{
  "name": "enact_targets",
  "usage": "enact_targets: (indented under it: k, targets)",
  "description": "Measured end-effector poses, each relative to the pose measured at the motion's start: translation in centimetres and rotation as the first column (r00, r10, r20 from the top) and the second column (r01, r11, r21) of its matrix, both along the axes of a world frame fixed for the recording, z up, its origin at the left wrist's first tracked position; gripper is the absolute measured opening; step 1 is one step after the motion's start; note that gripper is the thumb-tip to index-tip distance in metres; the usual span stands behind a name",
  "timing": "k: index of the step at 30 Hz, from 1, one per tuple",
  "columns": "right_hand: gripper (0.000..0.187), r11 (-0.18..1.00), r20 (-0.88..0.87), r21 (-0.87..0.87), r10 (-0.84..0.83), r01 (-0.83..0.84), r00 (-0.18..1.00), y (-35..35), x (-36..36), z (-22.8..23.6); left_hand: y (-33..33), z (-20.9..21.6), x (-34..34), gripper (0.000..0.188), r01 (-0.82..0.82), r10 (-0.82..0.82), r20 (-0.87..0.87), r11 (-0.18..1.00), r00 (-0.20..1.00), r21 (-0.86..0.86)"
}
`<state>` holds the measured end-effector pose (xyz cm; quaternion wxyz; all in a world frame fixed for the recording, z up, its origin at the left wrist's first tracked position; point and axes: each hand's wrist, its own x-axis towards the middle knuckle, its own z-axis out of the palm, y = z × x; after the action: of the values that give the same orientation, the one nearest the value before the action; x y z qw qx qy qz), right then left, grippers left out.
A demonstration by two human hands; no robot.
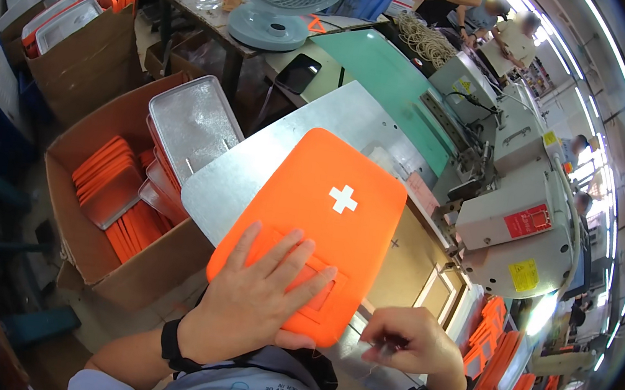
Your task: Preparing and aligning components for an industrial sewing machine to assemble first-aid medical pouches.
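Note:
An orange first-aid case (321,188) with a white cross and a stitched rectangular window patch lies tilted in front of me, its far part over a metal work plate (228,193). My left hand (251,292) rests flat on its near left part, fingers spread, thumb at the near edge. Just off the case's near right corner, my right hand (415,341) is closed, with fingers curled around a small dark thing. Most of that thing is hidden, so its kind does not show.
A cardboard box (141,276) of orange case shells stands at left, another box (84,69) behind it. Sewing machines (516,234) line the right, above stacked orange pieces (503,378). A fan (270,28) and a phone (298,73) are at the back. People (511,44) work farther off.

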<state>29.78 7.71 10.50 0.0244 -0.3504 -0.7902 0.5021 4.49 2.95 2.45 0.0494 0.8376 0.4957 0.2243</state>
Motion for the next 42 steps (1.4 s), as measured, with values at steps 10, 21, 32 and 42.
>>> enact_targets:
  k: [10,21,32,42]
  targets:
    - [0.03,0.767,-0.03,0.357,-0.561,0.533,0.828,-4.8,0.3,-3.5,0.2,2.7,-0.5,0.062,0.083,-0.06,0.143,0.983,0.988,-0.161]
    - [0.021,0.625,-0.181,0.607,-0.494,0.491,0.851,-7.1,-0.9,-6.0,1.3,2.5,2.1,0.015,0.248,-0.234,0.157,0.966,0.959,-0.07]
    - [0.021,0.655,-0.2,0.599,-0.435,0.46,0.878,-6.6,-1.8,-5.5,1.0,1.1,2.2,0.009,0.156,-0.099,0.483,0.984,0.87,-0.08]
    - [0.019,0.726,-0.088,0.544,-0.449,0.421,0.889,-6.1,-2.2,-5.0,0.5,0.1,1.3,0.01,0.215,-0.005,0.721,0.956,0.693,-0.2]
